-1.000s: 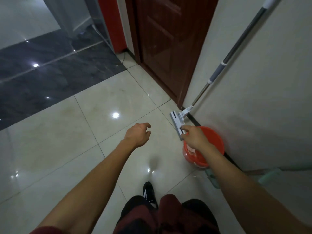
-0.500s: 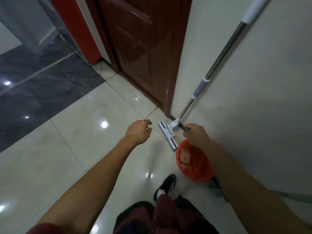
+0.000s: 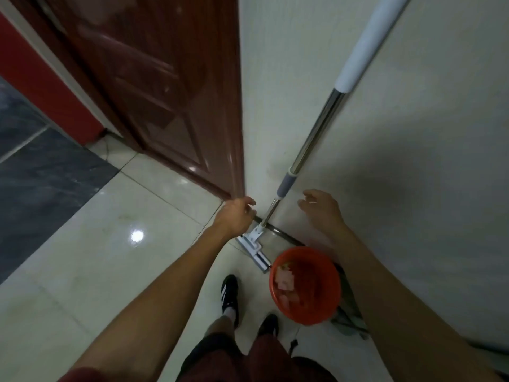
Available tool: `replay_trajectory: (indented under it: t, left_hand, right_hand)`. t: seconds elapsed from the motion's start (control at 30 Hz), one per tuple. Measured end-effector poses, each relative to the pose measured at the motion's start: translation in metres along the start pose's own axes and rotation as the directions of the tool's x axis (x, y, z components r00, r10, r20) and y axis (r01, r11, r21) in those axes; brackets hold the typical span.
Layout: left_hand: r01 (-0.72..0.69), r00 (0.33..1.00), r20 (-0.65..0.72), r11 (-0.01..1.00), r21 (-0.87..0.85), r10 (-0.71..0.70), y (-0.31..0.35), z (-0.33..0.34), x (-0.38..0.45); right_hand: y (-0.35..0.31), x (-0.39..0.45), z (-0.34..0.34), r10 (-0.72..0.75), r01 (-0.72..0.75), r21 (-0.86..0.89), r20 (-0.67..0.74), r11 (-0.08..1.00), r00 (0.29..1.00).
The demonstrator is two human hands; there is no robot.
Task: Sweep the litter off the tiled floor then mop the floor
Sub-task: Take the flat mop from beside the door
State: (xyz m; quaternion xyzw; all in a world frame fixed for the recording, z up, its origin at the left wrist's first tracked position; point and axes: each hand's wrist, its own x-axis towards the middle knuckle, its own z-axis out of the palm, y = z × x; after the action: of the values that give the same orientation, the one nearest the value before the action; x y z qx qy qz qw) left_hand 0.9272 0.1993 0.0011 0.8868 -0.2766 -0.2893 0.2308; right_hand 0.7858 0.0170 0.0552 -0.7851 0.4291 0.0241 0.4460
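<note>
Neither hand holds anything. The left hand (image 3: 235, 216) is stretched forward with its fingers loosely curled and empty, and it hangs just left of the lower part of the mop (image 3: 311, 144). The right hand (image 3: 321, 209) is on the other side of the pole, with the fingers spread and relaxed, the palm turned toward the wall (image 3: 413, 188). The thin lower section of the pole passes between the two hands, and I cannot see either hand touching it.

The mop leans against the pale wall. Its handle goes up to the right, first a grey collar, then a shiny metal tube, then a white grip at the top edge of the view. The flat white mop head (image 3: 253, 248) rests on the tiled floor (image 3: 96, 257) close to the foot of the wall, partly hidden under the left wrist.

Just right of the mop head stands an orange bucket (image 3: 307, 285) on the floor, near the wall. Inside it there are some pale pieces, but I cannot tell what they are. Behind the bucket, along the wall, lies something greenish that is mostly hidden.

To the left of the wall is a dark brown wooden door (image 3: 165, 92), and further left a red strip (image 3: 49, 100) and darker grey floor tiles (image 3: 41, 175). At the bottom, the person's black shoes (image 3: 230, 295) and dark red shorts (image 3: 248, 359) are visible. A bright spot of light reflects on the cream tiles.
</note>
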Motion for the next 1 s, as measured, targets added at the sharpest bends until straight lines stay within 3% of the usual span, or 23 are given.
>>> replay_trajectory:
  t: [0.27, 0.53, 0.83, 1.0]
  left_hand:
    - [-0.132, 0.975, 0.161, 0.983, -0.127, 0.152, 0.035, -0.009, 0.092]
    - [-0.279, 0.924, 0.212, 0.939, -0.200, 0.320, 0.058, -0.004, 0.117]
    - [-0.253, 0.948, 0.152, 0.950, -0.182, 0.282, 0.046, -0.008, 0.074]
    - [-0.210, 0.964, 0.125, 0.962, -0.173, 0.233, 0.026, 0.002, 0.015]
  right_hand:
    - [-0.049, 0.047, -0.009, 0.047, -0.031, 0.096, -0.176, 0.995, 0.983]
    - [-0.069, 0.053, -0.003, 0.017, 0.009, 0.101, -0.254, 0.995, 0.967]
    - [-0.072, 0.013, 0.011, -0.058, 0.080, 0.098, -0.213, 0.992, 0.975]
    - [-0.057, -0.039, 0.026, -0.175, 0.188, 0.077, -0.146, 0.979, 0.974]
